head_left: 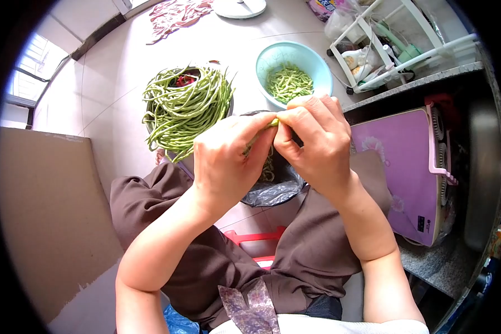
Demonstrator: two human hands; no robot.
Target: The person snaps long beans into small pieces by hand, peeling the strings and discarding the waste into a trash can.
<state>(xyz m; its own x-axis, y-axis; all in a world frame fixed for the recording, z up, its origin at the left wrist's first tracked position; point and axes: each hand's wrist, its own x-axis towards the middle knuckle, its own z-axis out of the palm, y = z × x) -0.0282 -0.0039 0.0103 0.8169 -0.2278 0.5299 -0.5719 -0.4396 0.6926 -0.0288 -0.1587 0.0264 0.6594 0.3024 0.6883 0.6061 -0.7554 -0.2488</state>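
The bean [273,123] sat pinched between left hand [226,161] and right hand [313,146], above the bag [273,192]; snapped pieces could miss the bowl [317,67] at twelve o'clock.

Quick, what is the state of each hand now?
Left hand: closed, pinching one long bean.
Right hand: closed, pinching the same bean at its end.

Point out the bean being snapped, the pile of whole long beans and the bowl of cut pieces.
long bean [274,122], head view: the green tip between both hands' fingers.
pile of long beans [186,106], head view: middle of the heap.
turquoise bowl [317,61], head view: bare inner wall at right.
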